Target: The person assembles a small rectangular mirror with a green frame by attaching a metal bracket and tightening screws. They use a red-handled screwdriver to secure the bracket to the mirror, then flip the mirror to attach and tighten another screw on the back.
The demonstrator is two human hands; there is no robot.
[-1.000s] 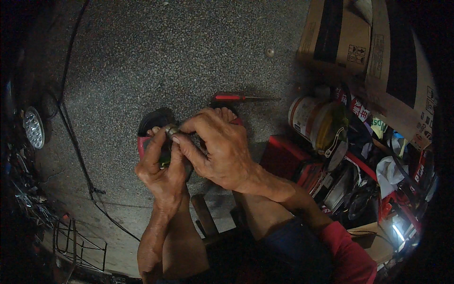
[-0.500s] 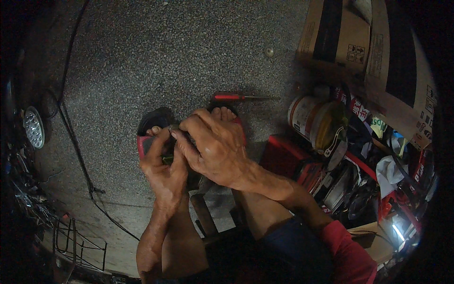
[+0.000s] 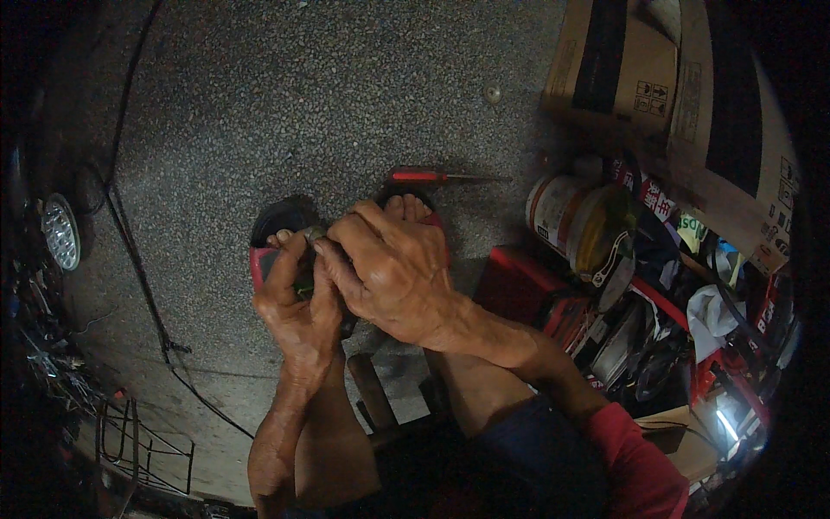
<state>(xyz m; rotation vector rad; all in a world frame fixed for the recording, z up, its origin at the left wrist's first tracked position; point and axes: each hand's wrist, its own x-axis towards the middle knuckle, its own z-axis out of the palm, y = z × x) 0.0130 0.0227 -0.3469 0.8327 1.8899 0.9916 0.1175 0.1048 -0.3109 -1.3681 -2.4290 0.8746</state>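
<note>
My left hand [image 3: 298,298] and my right hand [image 3: 393,268] meet over my feet, fingers closed. Between the fingertips sits a small, dull, rounded metallic piece [image 3: 316,233]; its kind is not clear. The right thumb and forefinger pinch it from one side while the left fingers steady it from the other. Something dark with a bit of green shows inside the left hand's curl, mostly hidden by the fingers. On the floor just beyond my right foot lies a screwdriver [image 3: 419,176] with a red handle, its shaft pointing right.
A black cable [image 3: 143,259] runs along the left, by a round lamp [image 3: 62,232] and a wire rack [image 3: 147,450]. To the right are cardboard boxes [image 3: 640,73], a tub [image 3: 562,216], a red case [image 3: 527,290] and piled tools. A small round disc [image 3: 492,93] lies on the speckled floor.
The fingers have shifted slightly around the small metallic piece, and a little more of it shows now. Both arms stay in nearly the same place.
</note>
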